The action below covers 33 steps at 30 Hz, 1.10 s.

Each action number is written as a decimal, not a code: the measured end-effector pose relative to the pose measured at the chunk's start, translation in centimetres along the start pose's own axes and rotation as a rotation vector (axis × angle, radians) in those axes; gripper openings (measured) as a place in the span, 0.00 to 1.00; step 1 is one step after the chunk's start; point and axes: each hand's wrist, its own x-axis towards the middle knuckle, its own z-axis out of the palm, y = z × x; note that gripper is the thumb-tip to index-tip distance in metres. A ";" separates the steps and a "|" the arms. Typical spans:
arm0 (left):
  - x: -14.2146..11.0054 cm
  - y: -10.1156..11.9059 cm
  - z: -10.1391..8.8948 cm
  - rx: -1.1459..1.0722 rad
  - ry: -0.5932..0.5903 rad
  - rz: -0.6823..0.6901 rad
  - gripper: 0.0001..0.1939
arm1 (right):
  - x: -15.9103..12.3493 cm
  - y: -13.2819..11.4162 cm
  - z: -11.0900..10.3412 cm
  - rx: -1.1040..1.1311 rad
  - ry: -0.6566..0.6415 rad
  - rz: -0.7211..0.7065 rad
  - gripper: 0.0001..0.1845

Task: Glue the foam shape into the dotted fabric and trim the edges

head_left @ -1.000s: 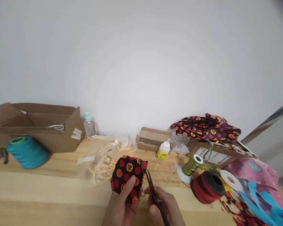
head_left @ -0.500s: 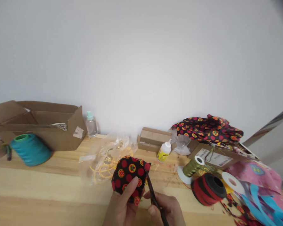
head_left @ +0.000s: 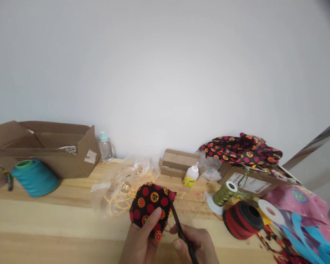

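My left hand [head_left: 143, 238] grips a rounded piece of black fabric [head_left: 151, 201] with red dots and flower prints, the thumb pressed on its face. In my right hand [head_left: 196, 242] is a slim black tool that looks like scissors [head_left: 177, 220]; the fingers partly cover it, and its lower end leaves the view. The tip of the tool meets the fabric's right edge, near a pointed corner. Just behind the fabric lies a clear plastic bag [head_left: 143, 167] with yellow cord [head_left: 115, 201].
Around the wooden table [head_left: 57, 223] stand a teal thread cone [head_left: 35, 179], a cardboard box [head_left: 71, 163], a clear bottle [head_left: 106, 148], a glue bottle [head_left: 190, 178], a green spool [head_left: 224, 194] and a red ribbon roll [head_left: 238, 222]. Matching fabric [head_left: 236, 150] is heaped at the back right.
The tool has shifted slightly against the fabric's right edge, and my right hand has moved a little. My left hand keeps its hold; the view has tilted slightly.
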 end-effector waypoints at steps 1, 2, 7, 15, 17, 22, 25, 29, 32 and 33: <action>0.0 0.0 0.0 0.002 0.000 -0.002 0.11 | 0.0 0.0 -0.1 -0.001 -0.002 0.000 0.25; 0.0 0.1 0.0 0.002 -0.001 -0.004 0.11 | 0.0 0.0 -0.1 -0.005 0.000 0.000 0.24; 0.4 -0.1 -0.3 0.014 -0.017 -0.012 0.11 | 0.1 0.2 -0.3 -0.028 0.012 -0.004 0.24; 0.7 -0.1 -0.9 0.113 -0.034 0.009 0.14 | 0.3 0.0 -0.8 -0.082 0.010 -0.073 0.26; 0.6 0.0 -0.7 0.101 -0.038 0.020 0.17 | 0.2 0.0 -0.9 -0.113 0.009 -0.099 0.26; 0.4 0.3 -0.5 0.122 -0.065 0.018 0.16 | 0.2 0.0 -1.2 -0.174 0.013 -0.130 0.27; 0.4 0.4 -0.5 0.137 -0.094 0.019 0.14 | 0.1 0.3 -1.3 -0.191 0.024 -0.123 0.27; 0.2 0.6 -0.4 0.141 -0.058 0.011 0.13 | 0.1 1.0 -1.6 -0.231 0.022 -0.142 0.27; -0.1 0.9 -0.1 0.113 -0.006 -0.035 0.10 | 0.3 1.2 -1.8 -0.225 -0.011 -0.124 0.27; -0.2 1.0 0.1 0.093 0.021 -0.057 0.09 | 0.3 1.2 -1.8 -0.201 -0.026 -0.104 0.28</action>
